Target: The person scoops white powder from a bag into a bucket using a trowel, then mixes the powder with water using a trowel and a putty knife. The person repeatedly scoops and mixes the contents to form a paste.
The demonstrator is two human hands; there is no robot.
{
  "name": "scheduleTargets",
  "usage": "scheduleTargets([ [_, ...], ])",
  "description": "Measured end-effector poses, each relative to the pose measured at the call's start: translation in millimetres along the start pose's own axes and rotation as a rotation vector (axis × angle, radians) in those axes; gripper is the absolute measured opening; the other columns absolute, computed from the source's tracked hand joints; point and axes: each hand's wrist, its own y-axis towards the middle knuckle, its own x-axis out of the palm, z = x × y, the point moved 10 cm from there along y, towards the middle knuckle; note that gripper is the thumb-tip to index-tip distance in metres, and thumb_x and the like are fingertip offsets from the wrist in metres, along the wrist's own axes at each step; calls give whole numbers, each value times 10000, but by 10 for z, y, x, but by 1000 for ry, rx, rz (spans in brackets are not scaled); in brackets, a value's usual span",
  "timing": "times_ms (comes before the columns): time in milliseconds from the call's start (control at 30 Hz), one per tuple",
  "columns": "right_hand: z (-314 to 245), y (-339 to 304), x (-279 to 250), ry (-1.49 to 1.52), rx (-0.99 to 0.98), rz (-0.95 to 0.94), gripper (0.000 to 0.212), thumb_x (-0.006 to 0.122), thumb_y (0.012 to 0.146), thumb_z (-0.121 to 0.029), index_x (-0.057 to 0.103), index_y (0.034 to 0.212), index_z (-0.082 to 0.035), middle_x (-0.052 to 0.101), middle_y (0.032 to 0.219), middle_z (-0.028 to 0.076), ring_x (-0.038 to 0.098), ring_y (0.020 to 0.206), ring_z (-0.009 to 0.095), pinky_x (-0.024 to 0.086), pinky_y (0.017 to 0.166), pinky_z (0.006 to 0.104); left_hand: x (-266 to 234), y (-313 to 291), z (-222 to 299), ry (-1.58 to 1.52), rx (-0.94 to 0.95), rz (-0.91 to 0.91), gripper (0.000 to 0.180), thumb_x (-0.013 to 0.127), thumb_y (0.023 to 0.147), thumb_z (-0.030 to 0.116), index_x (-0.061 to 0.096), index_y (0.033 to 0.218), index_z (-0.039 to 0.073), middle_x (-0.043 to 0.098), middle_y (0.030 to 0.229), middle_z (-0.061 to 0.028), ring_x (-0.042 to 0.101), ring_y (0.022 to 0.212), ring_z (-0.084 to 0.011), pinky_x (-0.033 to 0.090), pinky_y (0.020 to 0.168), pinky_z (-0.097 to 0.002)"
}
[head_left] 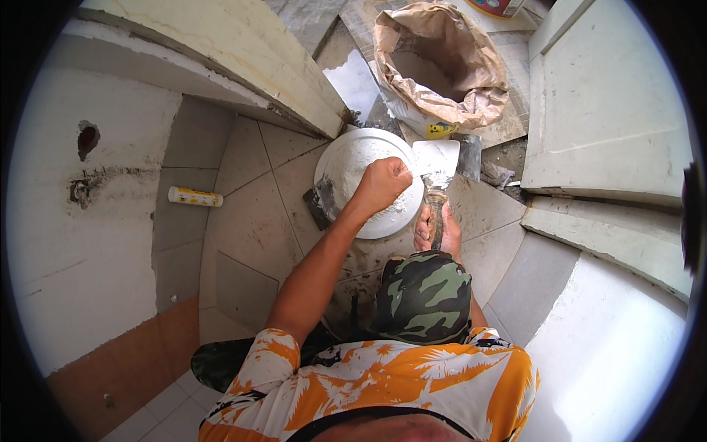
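My right hand (444, 230) is wrapped round the worn handle of a putty knife (436, 163), whose wide blade is coated white and points away from me. That blade lies beside the right rim of a round white tray or lid (379, 228) on the tiled floor. White powder (352, 163) covers much of the tray's inside. Over the tray, my left hand (383, 184) is closed with its fingers curled in, near the blade. What it holds, if anything, is hidden. My knee in camouflage cloth partly covers the right wrist.
An open brown paper sack (490, 103) with powder inside stands just beyond the tray. A white cartridge tube (195, 197) lies by the left wall. Dark flat pieces (320, 206) lie at the tray's left edge. Pale door panels (611, 110) flank the doorway.
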Motion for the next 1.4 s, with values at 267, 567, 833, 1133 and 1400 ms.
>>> scheduleTargets([
  [267, -141, -36, 65, 88, -73, -73, 530, 339, 1025, -548, 538, 1004, -57, 526, 674, 62, 437, 415, 149, 386, 422, 292, -138, -86, -140, -128, 3, 113, 159, 637, 910, 164, 628, 855, 16, 572, 660, 12, 482, 530, -54, 413, 477, -232],
  [567, -15, -66, 23, -68, 63, 33, 519, 364, 1030, -516, 550, 998, -32, 527, 666, 78, 459, 462, 149, 399, 450, 274, -242, -249, 768, 71, 694, 353, 178, 570, 897, 10, 630, 1064, 12, 642, 833, -99, 620, 704, -187, 521, 639, -282],
  [833, 0, -110, 59, -161, 197, 26, 529, 368, 1032, -517, 561, 981, -27, 524, 651, 72, 465, 509, 142, 405, 484, 260, 56, -259, 1001, 817, 968, 133, 210, 609, 817, 34, 666, 1016, -7, 632, 966, -113, 614, 899, -286, 539, 757, -355],
  [1133, 124, -95, -58, -208, 322, 28, 512, 373, 1034, -507, 562, 983, -34, 530, 651, 69, 475, 558, 150, 403, 520, 261, 254, -181, 725, 1201, 1138, -58, 182, 617, 779, 114, 650, 933, 23, 594, 889, -74, 612, 872, -226, 558, 629, -300],
  [1400, 152, -90, -97, -368, 379, 193, 491, 454, 1015, -502, 603, 954, -38, 559, 639, 63, 473, 498, 130, 395, 459, 251, 103, -205, 844, 1113, 1261, 122, 91, 606, 753, 99, 604, 826, 45, 561, 819, -78, 595, 787, -227, 541, 610, -296],
])
